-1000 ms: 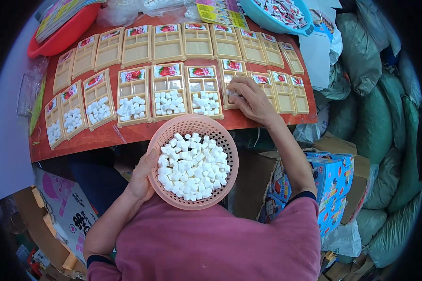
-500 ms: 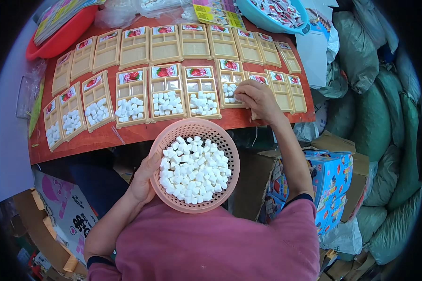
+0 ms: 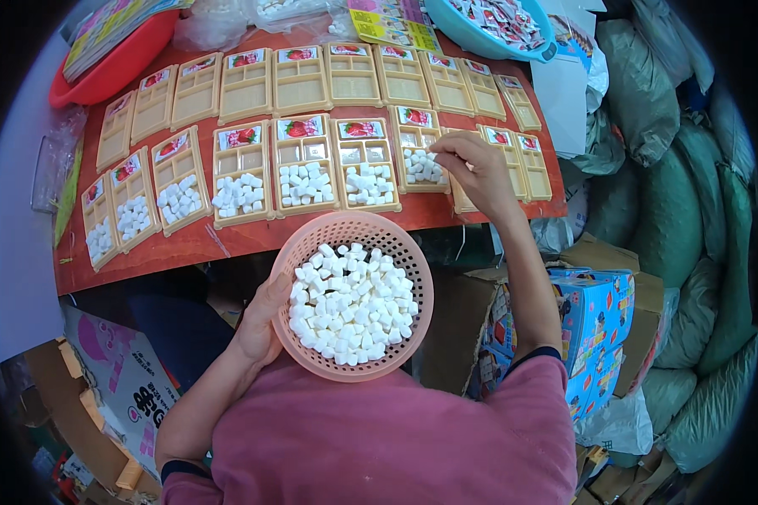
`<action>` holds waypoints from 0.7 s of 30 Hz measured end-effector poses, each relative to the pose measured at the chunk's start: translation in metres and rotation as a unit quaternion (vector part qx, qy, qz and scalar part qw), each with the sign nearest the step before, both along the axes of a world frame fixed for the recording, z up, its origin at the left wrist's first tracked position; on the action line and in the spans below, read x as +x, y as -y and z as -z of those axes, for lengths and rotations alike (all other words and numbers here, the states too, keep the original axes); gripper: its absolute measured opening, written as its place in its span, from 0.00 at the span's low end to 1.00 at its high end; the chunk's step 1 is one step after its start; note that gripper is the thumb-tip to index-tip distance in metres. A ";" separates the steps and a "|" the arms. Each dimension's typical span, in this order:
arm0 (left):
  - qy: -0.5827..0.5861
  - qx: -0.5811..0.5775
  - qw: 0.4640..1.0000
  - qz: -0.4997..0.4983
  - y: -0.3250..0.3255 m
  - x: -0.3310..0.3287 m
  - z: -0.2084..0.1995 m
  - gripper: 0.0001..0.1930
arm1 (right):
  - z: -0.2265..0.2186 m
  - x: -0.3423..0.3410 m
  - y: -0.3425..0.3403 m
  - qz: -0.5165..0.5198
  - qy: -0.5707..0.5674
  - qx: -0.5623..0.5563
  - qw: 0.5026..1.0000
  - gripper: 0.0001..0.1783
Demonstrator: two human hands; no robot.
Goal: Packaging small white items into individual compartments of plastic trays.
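My left hand (image 3: 261, 324) grips the left rim of a round pink plastic basket (image 3: 358, 224) in front of my chest. White marshmallows (image 3: 354, 311) fill much of it. Over the table, my right hand (image 3: 477, 172) has its fingers bent together at the right edge of a beige compartment tray (image 3: 410, 137). Whatever is between those fingertips, if anything, is hidden. That tray has marshmallows in its large compartment and a strawberry-picture packet at its top. A tray (image 3: 463, 199) to its right lies mostly under my hand. Several trays leftward in the near row also hold marshmallows.
A far row of beige trays (image 3: 301, 93) without marshmallows lies on the red table (image 3: 253, 241). Behind stand a red basin (image 3: 122, 67) with printed sheets and a blue basin (image 3: 547, 52) of small packets. Blue boxes (image 3: 594, 311) in a carton and green sacks (image 3: 678, 210) are at right.
My right hand has lifted slightly and shifted right from the tray's marshmallows, and more of them now show there. The left hand still holds the basket. The view has shifted slightly.
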State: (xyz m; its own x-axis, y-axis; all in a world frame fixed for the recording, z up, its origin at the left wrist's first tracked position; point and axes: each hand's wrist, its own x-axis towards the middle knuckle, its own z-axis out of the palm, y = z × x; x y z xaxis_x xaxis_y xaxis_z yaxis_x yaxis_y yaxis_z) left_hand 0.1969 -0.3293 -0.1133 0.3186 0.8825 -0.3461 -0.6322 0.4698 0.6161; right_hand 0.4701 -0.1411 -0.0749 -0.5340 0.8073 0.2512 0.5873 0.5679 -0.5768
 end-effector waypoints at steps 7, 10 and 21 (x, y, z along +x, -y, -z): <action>0.031 0.005 0.999 0.013 -0.010 0.008 -0.003 0.33 | -0.030 -0.065 0.085 -0.310 0.164 -0.030 0.936 0.23; -0.019 0.078 0.997 0.001 -0.012 0.014 0.000 0.28 | -0.013 -0.071 0.096 -0.320 0.178 -0.076 0.927 0.18; -0.012 0.048 0.999 -0.005 -0.014 0.016 -0.004 0.28 | -0.015 -0.072 0.095 -0.299 0.113 0.000 0.948 0.06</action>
